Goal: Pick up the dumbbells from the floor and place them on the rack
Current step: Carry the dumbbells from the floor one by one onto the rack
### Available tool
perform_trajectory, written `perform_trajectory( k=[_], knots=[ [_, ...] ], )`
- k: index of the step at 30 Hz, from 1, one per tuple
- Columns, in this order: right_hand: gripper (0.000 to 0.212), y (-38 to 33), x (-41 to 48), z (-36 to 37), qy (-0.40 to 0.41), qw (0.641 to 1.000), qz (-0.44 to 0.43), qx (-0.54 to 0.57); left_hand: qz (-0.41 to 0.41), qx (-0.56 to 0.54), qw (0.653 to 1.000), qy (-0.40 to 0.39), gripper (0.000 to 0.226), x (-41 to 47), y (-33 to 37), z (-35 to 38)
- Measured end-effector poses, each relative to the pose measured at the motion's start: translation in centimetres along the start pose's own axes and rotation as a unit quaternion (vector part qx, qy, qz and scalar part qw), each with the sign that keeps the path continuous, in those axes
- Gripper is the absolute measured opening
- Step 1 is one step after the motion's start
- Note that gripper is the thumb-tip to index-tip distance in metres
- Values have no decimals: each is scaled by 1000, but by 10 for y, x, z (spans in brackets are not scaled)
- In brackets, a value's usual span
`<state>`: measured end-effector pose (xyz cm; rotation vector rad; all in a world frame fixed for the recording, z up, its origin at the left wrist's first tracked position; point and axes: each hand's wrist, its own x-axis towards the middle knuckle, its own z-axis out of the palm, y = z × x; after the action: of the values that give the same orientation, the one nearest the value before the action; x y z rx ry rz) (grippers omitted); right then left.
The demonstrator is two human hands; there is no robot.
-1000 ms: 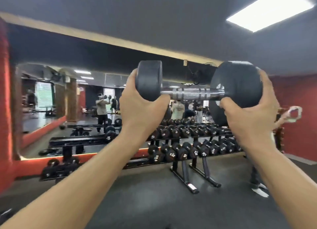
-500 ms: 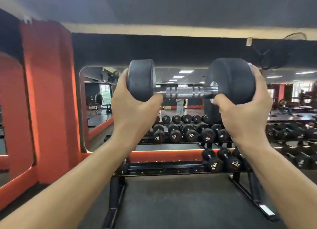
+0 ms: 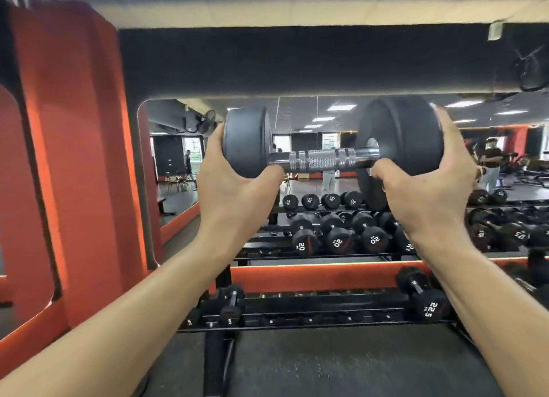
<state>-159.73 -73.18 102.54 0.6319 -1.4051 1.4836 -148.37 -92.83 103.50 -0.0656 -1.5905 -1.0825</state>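
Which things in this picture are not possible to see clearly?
- Head view: weight mark of the dumbbell; its end faces are covered by the left hand and right hand.
- Head view: right end of the rack, behind the right forearm.
- Head view: labels of the small dumbbells, too small.

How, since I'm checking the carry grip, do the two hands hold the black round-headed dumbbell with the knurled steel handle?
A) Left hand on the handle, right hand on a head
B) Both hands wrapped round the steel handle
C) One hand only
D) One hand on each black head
D: the left hand cups one end head of the black dumbbell and the right hand cups the other.
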Motion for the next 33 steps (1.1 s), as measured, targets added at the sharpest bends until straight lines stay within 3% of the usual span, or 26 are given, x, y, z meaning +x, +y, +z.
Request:
perform_trajectory(
  k=[4, 11, 17, 23, 33],
  knots=[
    [84, 83, 12, 66, -10, 1000, 4, 5, -3, 11, 1000, -5, 63, 47, -87, 36],
    [75, 220, 49, 183, -33, 999, 16, 20, -30, 45, 998, -14, 72, 140, -223, 99],
    [67, 324, 85, 277, -51, 997, 35, 42, -24, 66, 998, -5, 49, 216, -333, 150],
    [73, 429, 109, 364, -57, 996, 54, 50, -17, 88, 996, -3, 46, 287, -445, 198],
    [65, 582, 149, 479, -103, 987, 88, 87, -42, 109, 993, 12, 46, 362, -593, 276]
  ],
)
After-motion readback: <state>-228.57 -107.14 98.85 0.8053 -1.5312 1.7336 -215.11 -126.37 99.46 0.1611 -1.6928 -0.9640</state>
